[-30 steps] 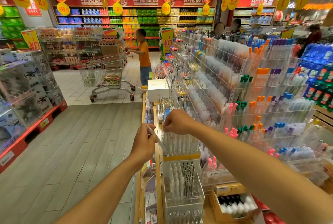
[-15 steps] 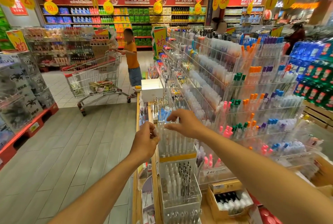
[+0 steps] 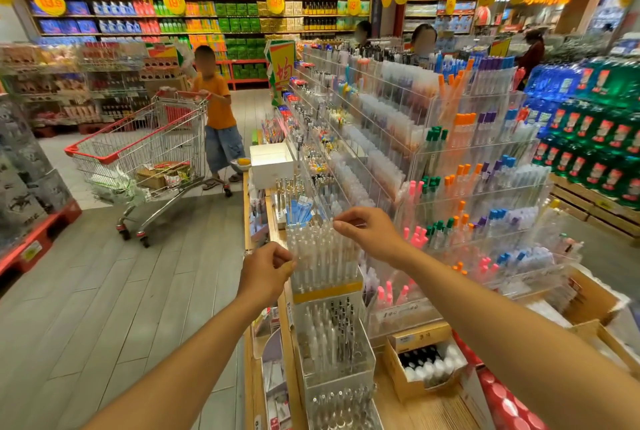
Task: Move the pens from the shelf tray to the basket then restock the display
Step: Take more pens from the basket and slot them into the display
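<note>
A clear acrylic tray [image 3: 329, 286] with a yellow front strip stands on the shelf, full of upright clear pens [image 3: 318, 253]. My left hand [image 3: 266, 273] is at the tray's left edge, its fingers curled and pinched at the outer pens. Over the tray's back right corner, my right hand [image 3: 369, 230] pinches the tops of the pens between thumb and fingertips. Whether either hand has lifted a pen free is unclear. No basket shows.
A second clear tray [image 3: 334, 343] of pens sits nearer me. Tiered acrylic racks [image 3: 467, 187] of coloured pens rise to the right. A cardboard box [image 3: 422, 364] of bottles lies low right. A white box [image 3: 272, 161] sits farther along. A child pushes a shopping cart [image 3: 145, 159] in the aisle.
My right hand has shifted right and back over the tray and its fingers have spread to a pinch. My left hand stays at the tray's left edge. The child and cart came closer.
</note>
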Available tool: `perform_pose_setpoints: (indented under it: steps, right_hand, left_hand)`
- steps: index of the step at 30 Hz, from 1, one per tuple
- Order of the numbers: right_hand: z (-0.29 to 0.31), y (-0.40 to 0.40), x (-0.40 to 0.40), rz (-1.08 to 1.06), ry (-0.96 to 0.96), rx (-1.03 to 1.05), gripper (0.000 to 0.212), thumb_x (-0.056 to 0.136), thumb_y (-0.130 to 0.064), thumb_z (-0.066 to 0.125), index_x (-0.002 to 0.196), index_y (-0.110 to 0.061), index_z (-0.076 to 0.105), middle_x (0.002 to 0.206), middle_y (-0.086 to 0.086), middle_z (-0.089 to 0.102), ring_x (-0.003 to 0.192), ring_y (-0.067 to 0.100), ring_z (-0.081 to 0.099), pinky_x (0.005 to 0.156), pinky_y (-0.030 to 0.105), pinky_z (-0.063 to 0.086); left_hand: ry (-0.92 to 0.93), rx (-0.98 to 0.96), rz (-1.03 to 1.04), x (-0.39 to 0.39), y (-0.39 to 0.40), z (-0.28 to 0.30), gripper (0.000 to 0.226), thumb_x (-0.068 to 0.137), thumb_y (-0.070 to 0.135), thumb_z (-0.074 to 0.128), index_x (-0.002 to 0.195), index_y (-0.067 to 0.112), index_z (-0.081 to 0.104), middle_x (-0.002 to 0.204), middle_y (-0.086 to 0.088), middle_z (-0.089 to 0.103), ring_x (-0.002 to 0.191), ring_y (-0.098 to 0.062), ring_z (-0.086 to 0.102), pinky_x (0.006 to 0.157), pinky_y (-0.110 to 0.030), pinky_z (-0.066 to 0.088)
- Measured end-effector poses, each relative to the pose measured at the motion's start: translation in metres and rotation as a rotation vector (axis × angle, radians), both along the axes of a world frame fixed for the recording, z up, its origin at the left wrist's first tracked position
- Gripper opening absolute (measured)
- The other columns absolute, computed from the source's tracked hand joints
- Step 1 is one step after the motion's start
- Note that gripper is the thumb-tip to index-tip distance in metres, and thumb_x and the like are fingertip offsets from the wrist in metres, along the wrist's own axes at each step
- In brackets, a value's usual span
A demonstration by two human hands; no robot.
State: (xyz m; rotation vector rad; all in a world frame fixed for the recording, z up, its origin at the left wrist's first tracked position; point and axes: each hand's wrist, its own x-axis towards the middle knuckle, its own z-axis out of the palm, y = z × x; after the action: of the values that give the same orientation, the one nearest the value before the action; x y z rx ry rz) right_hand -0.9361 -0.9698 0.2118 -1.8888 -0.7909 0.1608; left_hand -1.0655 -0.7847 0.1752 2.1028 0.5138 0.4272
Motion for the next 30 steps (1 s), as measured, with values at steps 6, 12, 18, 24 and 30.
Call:
perform_pose_setpoints:
  steps: [6,12,18,24,30]
  right_hand:
    - [-0.011,-0.015,-0.007,-0.054,0.11,0.046,0.024,0.093,-0.032,0.064,0.112,-0.018,0.068,0.104,-0.007,0.069,0.094,0.0,0.064,0.076,0.013,0.049]
    - [-0.019,-0.035,-0.018,-0.109,0.226,0.048,0.045,0.096,-0.048,0.049,0.123,-0.013,0.059,0.115,0.0,0.064,0.107,0.016,0.063,0.088,0.03,0.053]
    - [-0.029,-0.078,-0.044,-0.182,0.418,0.135,0.051,0.099,-0.054,0.03,0.12,-0.017,0.057,0.116,0.001,0.063,0.101,0.019,0.065,0.077,0.025,0.055]
    - [-0.062,-0.169,-0.077,-0.401,0.609,0.234,0.055,0.101,-0.055,0.024,0.107,-0.02,0.065,0.113,0.007,0.068,0.09,0.022,0.066,0.077,0.035,0.055]
    - [-0.107,-0.299,-0.131,-0.624,0.678,0.304,0.057,0.099,-0.058,0.028,0.11,-0.018,0.067,0.104,0.003,0.074,0.08,0.019,0.07,0.065,0.029,0.055]
  left_hand:
    - [0.04,-0.033,0.045,-0.007,-0.001,-0.01,0.012,0.09,0.012,0.07,0.081,0.018,0.064,0.08,-0.005,0.068,0.078,-0.025,0.068,0.078,-0.047,0.059]
    - [0.093,-0.208,0.053,-0.015,-0.008,-0.022,0.011,0.094,0.017,0.065,0.086,0.009,0.062,0.084,-0.013,0.072,0.076,-0.025,0.07,0.075,-0.044,0.061]
    - [0.139,-0.412,-0.095,-0.013,-0.046,-0.02,0.022,0.101,0.023,0.055,0.092,0.005,0.063,0.089,-0.017,0.072,0.069,-0.021,0.066,0.064,-0.032,0.056]
    - [0.205,-0.571,-0.306,-0.012,-0.13,-0.013,0.026,0.104,0.025,0.048,0.093,0.007,0.063,0.082,-0.01,0.069,0.065,-0.019,0.062,0.058,-0.029,0.05]
    - [0.362,-0.651,-0.404,-0.011,-0.238,-0.034,0.022,0.103,0.021,0.044,0.1,0.008,0.061,0.087,-0.01,0.07,0.067,-0.021,0.063,0.057,-0.028,0.053]
